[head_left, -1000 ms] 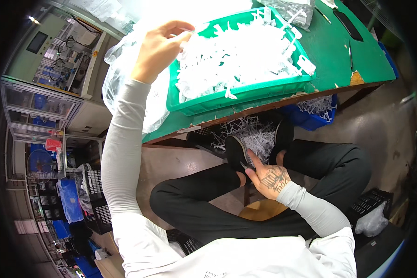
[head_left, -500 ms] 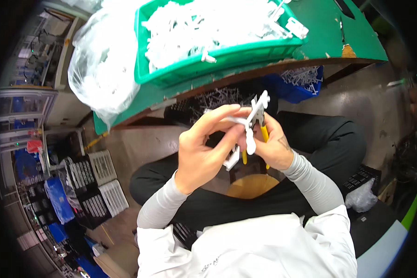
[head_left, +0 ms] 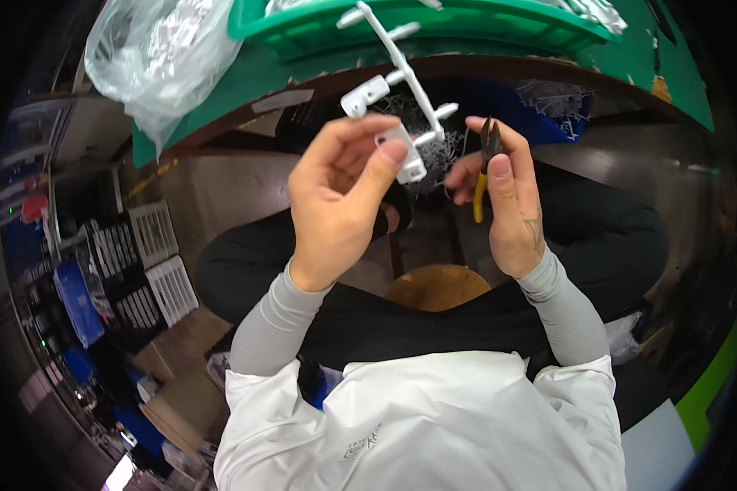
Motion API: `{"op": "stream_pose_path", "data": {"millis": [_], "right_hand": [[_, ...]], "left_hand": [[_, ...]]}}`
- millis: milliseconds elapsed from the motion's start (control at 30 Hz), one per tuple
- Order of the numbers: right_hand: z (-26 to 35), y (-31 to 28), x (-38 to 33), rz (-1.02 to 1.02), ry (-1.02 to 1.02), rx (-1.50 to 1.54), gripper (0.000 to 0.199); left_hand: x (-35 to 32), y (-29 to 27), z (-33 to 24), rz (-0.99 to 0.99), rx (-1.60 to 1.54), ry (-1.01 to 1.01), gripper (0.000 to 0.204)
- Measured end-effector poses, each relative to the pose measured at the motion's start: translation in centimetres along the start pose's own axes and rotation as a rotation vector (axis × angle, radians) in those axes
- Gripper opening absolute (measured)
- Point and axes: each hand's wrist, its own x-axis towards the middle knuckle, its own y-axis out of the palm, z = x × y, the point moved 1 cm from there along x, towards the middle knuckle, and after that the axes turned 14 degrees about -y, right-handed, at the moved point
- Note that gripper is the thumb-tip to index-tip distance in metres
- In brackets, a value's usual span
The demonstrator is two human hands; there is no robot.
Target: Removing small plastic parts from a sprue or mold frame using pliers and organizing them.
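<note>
My left hand (head_left: 340,196) pinches a white plastic part at the lower end of a branching moulded sprue (head_left: 409,78), thumb on one side and fingers on the other. The sprue points up and away from me, with another small white block (head_left: 365,96) hanging on its left side and short stubs along its stem. My right hand (head_left: 512,200) is wrapped round yellow-handled cutting pliers (head_left: 481,188), whose dark jaws point upward. The pliers are apart from the sprue, to its right.
A green bin (head_left: 303,34) and a clear plastic bag (head_left: 168,65) of white parts rest on the green table (head_left: 680,90) ahead. Below its edge, a blue bin (head_left: 549,110) holds thin white sprues. A round wooden stool seat (head_left: 436,286) shows between my legs.
My hands have moved apart; the pliers have come away from the white plastic piece. My left hand has raised the sprue, now stretched out toward the green bin.
</note>
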Motion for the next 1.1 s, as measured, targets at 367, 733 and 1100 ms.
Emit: {"op": "stream_pose_path", "data": {"millis": [367,733,1100], "right_hand": [[0.6,0.7,-0.3,0.351,0.139,-0.231,0.037],[0.2,0.7,-0.6,0.349,0.058,-0.224,0.04],[0.9,0.9,-0.5,0.373,0.053,-0.331,0.033]], "left_hand": [[-0.2,-0.1,1.2,0.075,-0.067,-0.051,0.026],[-0.1,0.2,1.2,0.079,-0.035,-0.102,0.026],[0.0,0.7,1.8,0.028,-0.183,-0.06,0.023]]}}
